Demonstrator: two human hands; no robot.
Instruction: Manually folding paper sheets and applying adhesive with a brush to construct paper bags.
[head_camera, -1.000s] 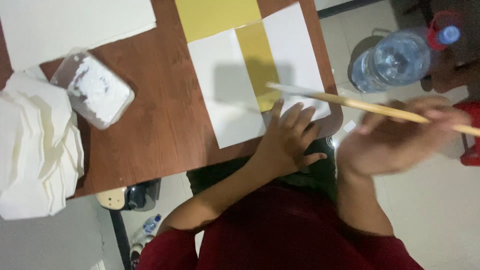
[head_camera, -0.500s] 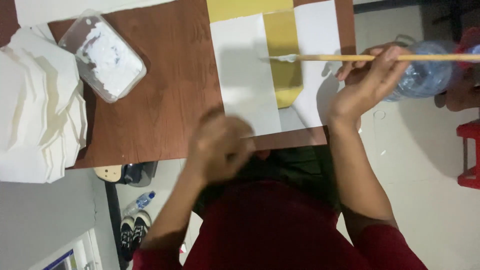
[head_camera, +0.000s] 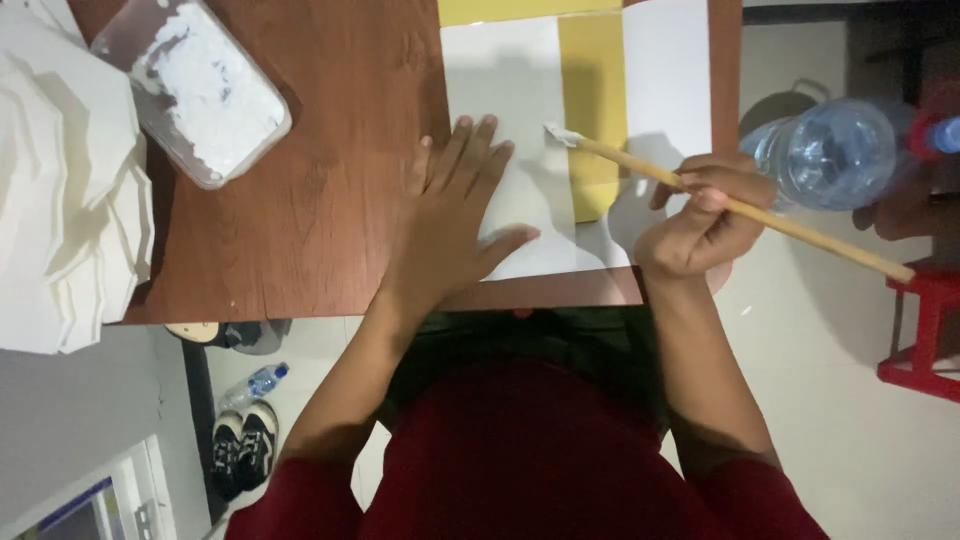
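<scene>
My left hand (head_camera: 452, 215) lies flat, fingers spread, on the lower left of a white paper sheet (head_camera: 505, 90) on the brown table (head_camera: 340, 170). My right hand (head_camera: 700, 220) grips a long wooden-handled brush (head_camera: 740, 208); its white-coated tip rests at the seam between the white sheet and a yellow paper strip (head_camera: 595, 110). Another white sheet (head_camera: 668, 80) lies to the right of the yellow strip.
A clear plastic tub of white paste (head_camera: 205, 85) sits at the table's upper left. A stack of white folded papers (head_camera: 60, 200) lies at the far left. A large clear water bottle (head_camera: 835, 150) and a red stool (head_camera: 925, 320) stand on the floor at right.
My left hand moved up from the table edge and flattened onto the white sheet. My right hand lowered the brush, so its tip now touches the paper seam.
</scene>
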